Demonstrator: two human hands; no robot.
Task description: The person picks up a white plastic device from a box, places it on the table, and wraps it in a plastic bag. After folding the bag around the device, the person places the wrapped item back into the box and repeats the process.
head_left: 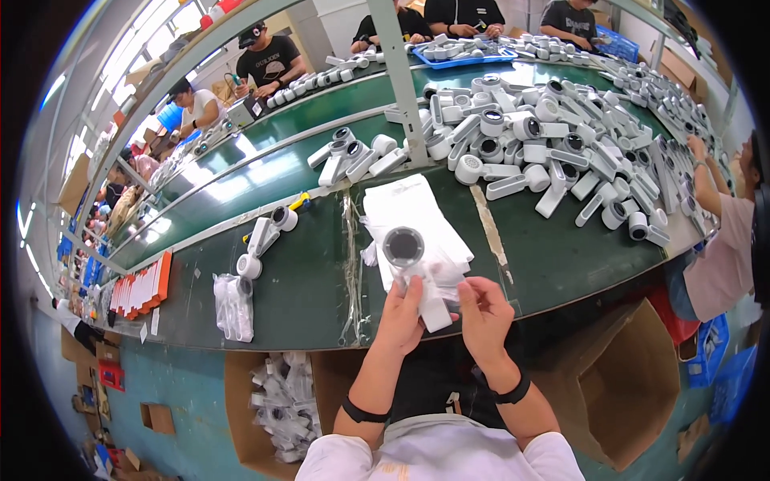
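A white handheld device (434,311) with a long handle and a round, dark-faced head is in my left hand (403,315), whose fingers are closed round it. Its head lies over a stack of white and clear plastic bags (401,200) on the green table. Close by on the right, my right hand (486,315) has thumb and fingers pinched together beside the handle, next to thin clear plastic. What sits in that pinch cannot be made out.
A big heap of similar white devices (529,144) covers the table's far right. Left are a bagged device (233,308), a yellow-handled tool (300,201) and orange-edged boxes (143,286). Cardboard boxes (609,385) stand below the edge. Co-workers sit across and at right.
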